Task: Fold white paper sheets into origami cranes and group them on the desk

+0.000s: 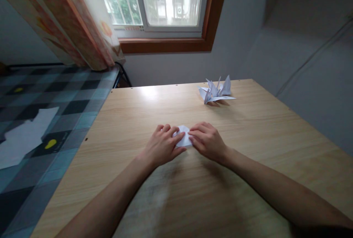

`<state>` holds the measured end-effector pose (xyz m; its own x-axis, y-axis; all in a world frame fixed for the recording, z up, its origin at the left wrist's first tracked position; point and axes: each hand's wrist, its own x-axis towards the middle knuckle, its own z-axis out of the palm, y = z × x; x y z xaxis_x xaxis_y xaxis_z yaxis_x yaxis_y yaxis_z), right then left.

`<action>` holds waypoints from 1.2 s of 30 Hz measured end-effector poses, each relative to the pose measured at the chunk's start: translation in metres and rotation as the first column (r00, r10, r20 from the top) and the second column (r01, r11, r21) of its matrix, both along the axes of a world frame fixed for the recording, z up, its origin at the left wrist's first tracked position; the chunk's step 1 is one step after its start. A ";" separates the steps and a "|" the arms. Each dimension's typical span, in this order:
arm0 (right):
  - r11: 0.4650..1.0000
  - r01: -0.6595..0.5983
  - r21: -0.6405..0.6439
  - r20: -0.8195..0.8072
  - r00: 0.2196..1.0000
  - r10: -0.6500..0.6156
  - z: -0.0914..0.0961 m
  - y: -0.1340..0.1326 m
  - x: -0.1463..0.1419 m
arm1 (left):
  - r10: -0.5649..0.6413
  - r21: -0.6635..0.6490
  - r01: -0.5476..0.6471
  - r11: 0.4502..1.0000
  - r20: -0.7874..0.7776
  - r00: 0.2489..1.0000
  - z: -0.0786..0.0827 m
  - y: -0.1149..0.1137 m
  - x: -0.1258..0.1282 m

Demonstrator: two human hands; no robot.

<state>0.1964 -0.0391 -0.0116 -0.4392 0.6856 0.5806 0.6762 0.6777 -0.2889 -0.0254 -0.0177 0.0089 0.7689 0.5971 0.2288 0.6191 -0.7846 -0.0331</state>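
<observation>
A small piece of folded white paper lies on the wooden table between my two hands. My left hand rests over its left side, fingers curled and pressing on it. From the right, my right hand pinches the paper's right edge between thumb and fingers. Parts of the paper are hidden under the fingertips, so its full outline cannot be seen. Beyond the hands, toward the table's far right, stand several folded white paper cranes close together.
The light wooden table reaches to the wall below a barred window. At left is a surface with a checked cloth, bearing white paper sheets. A curtain hangs above it. A cable runs along the right wall.
</observation>
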 end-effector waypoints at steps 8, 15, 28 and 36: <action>0.993 -0.119 -0.027 0.188 0.975 0.122 -0.007 -0.002 0.002 | 0.002 0.022 -0.002 1.000 -0.034 0.999 0.000 -0.001 0.000; 0.997 -0.068 0.045 0.345 0.937 0.049 0.001 -0.010 0.009 | -0.076 0.017 0.076 0.997 0.004 0.997 0.001 0.004 -0.007; 0.993 -0.071 0.094 0.279 0.959 0.042 0.002 -0.007 -0.002 | -0.131 -0.054 0.140 0.989 0.132 0.983 -0.006 0.009 -0.013; 0.998 -0.045 0.037 0.232 0.972 0.035 -0.004 -0.004 -0.003 | -0.114 -0.109 0.152 0.982 0.294 0.949 -0.010 0.011 -0.013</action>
